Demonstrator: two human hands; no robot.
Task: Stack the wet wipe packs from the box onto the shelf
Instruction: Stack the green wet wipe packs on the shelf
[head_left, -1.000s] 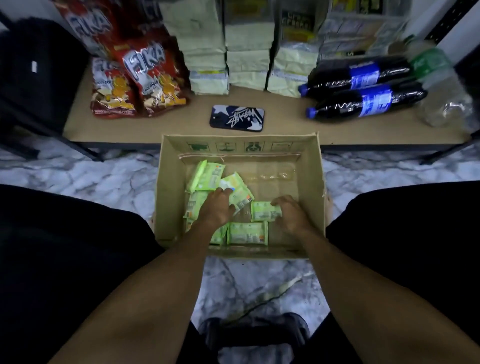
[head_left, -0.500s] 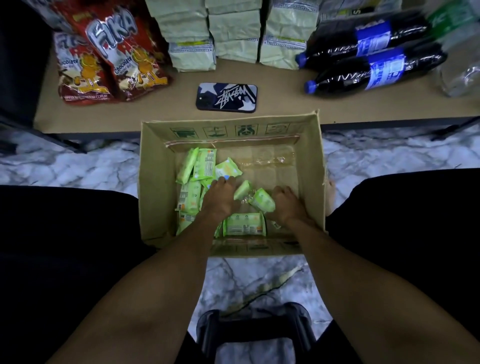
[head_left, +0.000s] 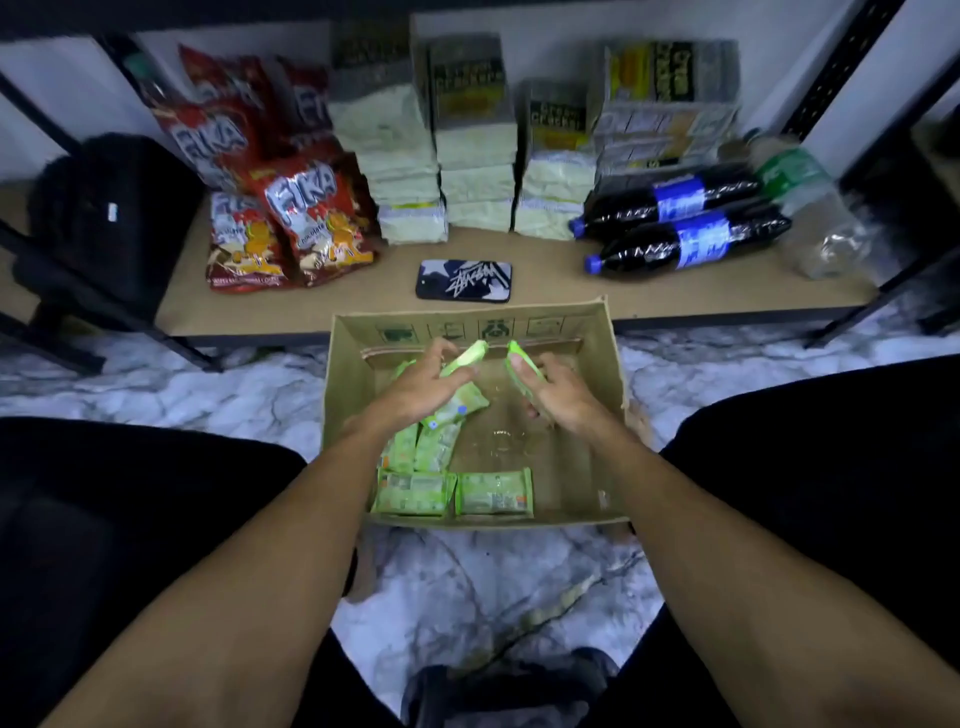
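Marble floor (head_left: 208, 384), box (head_left: 616, 374): L hand (head_left: 421, 387) fingers clamp left pack (head_left: 466, 357), R hand (head_left: 563, 391) fingers clamp right pack (head_left: 521, 362).

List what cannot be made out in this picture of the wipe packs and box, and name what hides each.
Head view only:
- Print on the left-hand pack and right-hand pack: motion blur, seen edge-on.
- Count of packs in the box: the left hand covers some.
- Labels on the stacked packets: dim and blurred.
- Dark object at the bottom edge: cut off, too dark to identify.
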